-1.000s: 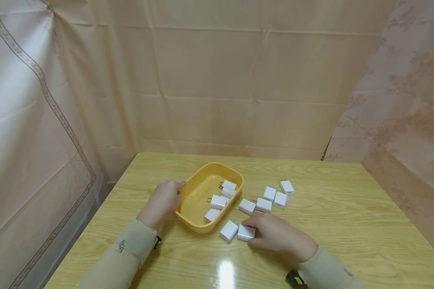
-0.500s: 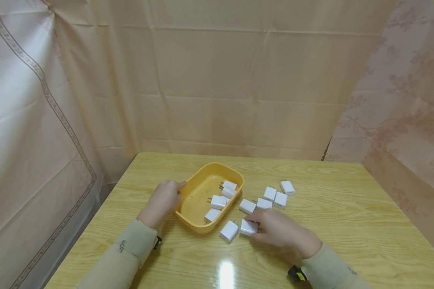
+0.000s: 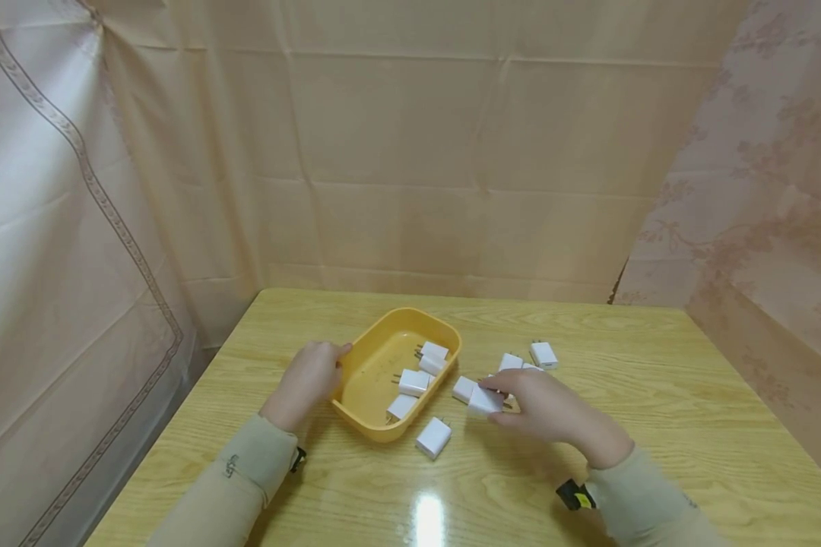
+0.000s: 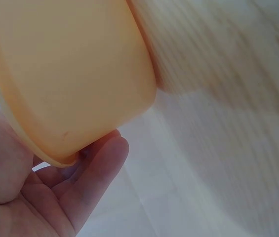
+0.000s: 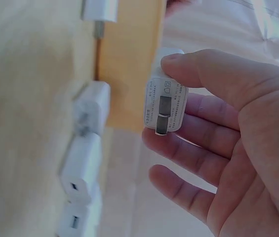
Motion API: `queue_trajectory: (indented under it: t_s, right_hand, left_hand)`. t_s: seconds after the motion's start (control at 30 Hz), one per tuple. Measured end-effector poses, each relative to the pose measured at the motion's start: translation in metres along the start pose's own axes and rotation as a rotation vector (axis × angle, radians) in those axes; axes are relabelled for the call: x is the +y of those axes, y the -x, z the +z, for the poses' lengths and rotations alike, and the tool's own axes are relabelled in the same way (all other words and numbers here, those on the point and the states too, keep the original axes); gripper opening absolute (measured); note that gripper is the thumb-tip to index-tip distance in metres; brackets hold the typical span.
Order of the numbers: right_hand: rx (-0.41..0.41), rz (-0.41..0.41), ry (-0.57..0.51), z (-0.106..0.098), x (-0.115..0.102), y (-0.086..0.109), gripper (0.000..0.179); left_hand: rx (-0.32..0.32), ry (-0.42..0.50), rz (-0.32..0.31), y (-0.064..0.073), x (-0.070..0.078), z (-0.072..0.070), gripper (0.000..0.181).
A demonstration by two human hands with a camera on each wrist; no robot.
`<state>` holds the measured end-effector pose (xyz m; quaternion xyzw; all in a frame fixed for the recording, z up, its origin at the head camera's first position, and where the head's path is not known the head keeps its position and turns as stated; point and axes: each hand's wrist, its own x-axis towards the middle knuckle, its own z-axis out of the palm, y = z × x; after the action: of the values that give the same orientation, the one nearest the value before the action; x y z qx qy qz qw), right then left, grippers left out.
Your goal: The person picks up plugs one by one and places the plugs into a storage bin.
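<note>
My left hand grips the left rim of a yellow plastic bin, thumb over the edge; in the left wrist view its fingers curl under the rim. Several white plug chargers lie along the bin's right side. My right hand pinches another white plug charger between thumb and fingers, over the table just right of the bin. In the right wrist view the held charger shows its metal prongs and printed face. It partly hides the chargers behind it in the head view.
Below the bin's right side lies a single charger. Other loose chargers sit beyond my right hand, one farther off to the right. The wooden table is backed by hanging cloth.
My right hand has lifted the charger from beside the single one and carried it up and slightly right, away from me. The left hand and bin have stayed put.
</note>
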<state>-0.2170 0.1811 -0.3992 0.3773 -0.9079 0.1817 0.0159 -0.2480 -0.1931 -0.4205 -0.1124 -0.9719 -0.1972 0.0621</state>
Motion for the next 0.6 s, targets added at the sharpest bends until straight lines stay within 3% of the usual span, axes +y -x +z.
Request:
queue_trajectory:
  t_s: [0.3,0.6]
  right_hand:
    - [0.07,0.013,0.018,-0.031,0.004,-0.005,0.042]
    - [0.052,0.027,0.011,-0.037,0.006,-0.009,0.041]
  left_hand:
    - [0.001,-0.006,-0.001,0.0,0.0,-0.001,0.043]
    - [0.001,0.0,0.001,0.0,0.0,-0.001,0.044]
